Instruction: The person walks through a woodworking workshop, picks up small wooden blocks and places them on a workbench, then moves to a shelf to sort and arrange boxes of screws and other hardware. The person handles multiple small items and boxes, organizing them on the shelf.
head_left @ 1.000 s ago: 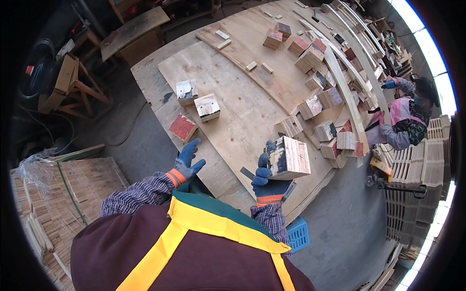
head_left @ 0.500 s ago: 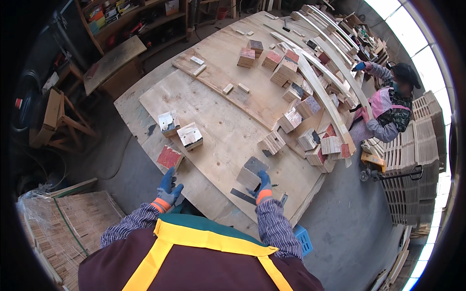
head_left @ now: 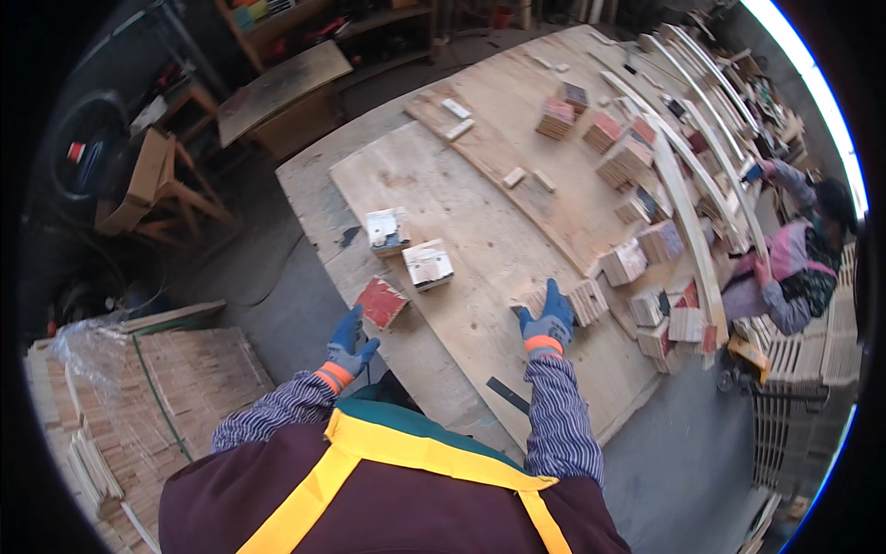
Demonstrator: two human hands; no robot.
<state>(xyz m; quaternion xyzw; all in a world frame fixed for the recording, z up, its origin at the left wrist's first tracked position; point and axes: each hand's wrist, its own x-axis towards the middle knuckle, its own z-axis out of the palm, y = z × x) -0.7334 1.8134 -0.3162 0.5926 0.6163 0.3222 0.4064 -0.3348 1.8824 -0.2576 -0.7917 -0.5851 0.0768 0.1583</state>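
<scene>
My left hand (head_left: 349,349), in a blue-grey glove with an orange cuff, is open with the thumb apart. Its fingertips are close beside a red-topped wooden block (head_left: 382,302) at the edge of the plywood sheet; whether they touch cannot be told. My right hand (head_left: 548,325), gloved alike, is closed round a layered plywood block (head_left: 528,300), partly hidden by the fingers. Another striped block (head_left: 588,302) stands just right of that hand. Two white-topped blocks (head_left: 388,229) (head_left: 428,264) sit farther off, between the hands. A flat black strip (head_left: 508,394) lies near my right forearm.
More blocks (head_left: 628,162) cluster at the right under long curved wooden strips (head_left: 690,222). A wooden batten (head_left: 498,185) crosses the table. At far right a co-worker (head_left: 794,258) holds a curved strip. A wrapped stack of wood (head_left: 185,388) stands at the lower left.
My view has shifted, so the table appears farther right and lower. My right hand has moved away from me with the block, which now shows its striped side. My left hand remains by the red-topped block.
</scene>
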